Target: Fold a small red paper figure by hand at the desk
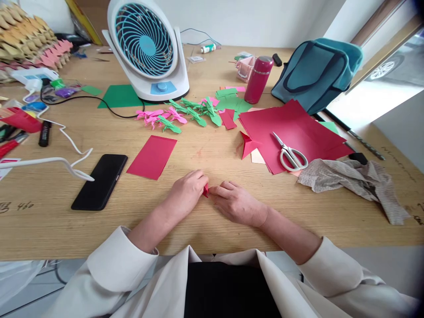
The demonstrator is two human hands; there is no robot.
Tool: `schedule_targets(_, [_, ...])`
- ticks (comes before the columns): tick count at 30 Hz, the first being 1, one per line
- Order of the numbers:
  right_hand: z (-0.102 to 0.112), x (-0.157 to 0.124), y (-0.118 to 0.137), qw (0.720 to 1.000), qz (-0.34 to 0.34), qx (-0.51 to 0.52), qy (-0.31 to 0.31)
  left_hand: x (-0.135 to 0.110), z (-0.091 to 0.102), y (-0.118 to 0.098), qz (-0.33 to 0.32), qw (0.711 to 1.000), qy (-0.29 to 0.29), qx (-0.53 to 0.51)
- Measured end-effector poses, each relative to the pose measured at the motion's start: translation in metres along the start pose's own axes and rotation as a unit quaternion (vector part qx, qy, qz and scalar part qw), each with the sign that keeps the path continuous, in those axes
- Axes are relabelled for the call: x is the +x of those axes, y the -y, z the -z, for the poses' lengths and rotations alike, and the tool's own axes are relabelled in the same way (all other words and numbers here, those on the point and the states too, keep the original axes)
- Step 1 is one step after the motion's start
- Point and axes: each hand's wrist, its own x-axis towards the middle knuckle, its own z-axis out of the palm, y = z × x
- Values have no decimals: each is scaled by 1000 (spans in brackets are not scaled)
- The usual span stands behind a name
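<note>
My left hand and my right hand meet near the front edge of the wooden table. Both pinch a small folded red paper piece, mostly hidden between the fingertips. A red paper rectangle lies just beyond my left hand. A folded red paper shape stands beyond my right hand, by a stack of red sheets with white-handled scissors on top.
A black phone and a white cable lie at left. Pink and green folded paper figures sit before a white fan. A crumpled cloth, a teal bag and a maroon bottle are at right.
</note>
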Motion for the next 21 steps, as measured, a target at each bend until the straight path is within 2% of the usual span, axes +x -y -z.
schedule_targets(3, [1,0,-1,1000,7,-6,6,-4,4,2,-26,999,27,2])
schedule_targets(6, [2,0,-1,1000,7,-8,6,-5,5,5,-36,999,30,-15])
schedule_targets(13, [1,0,-1,1000,5,-5,-6,13,4,14,31,994,5,-104])
schedule_targets(18, [0,-2,-4,998,-21,46,-35,29,11,17,47,995,41,-83])
schedule_targets(21, [2,-3,-7,991,-59,98,-62,34,14,19,87,989,83,-90])
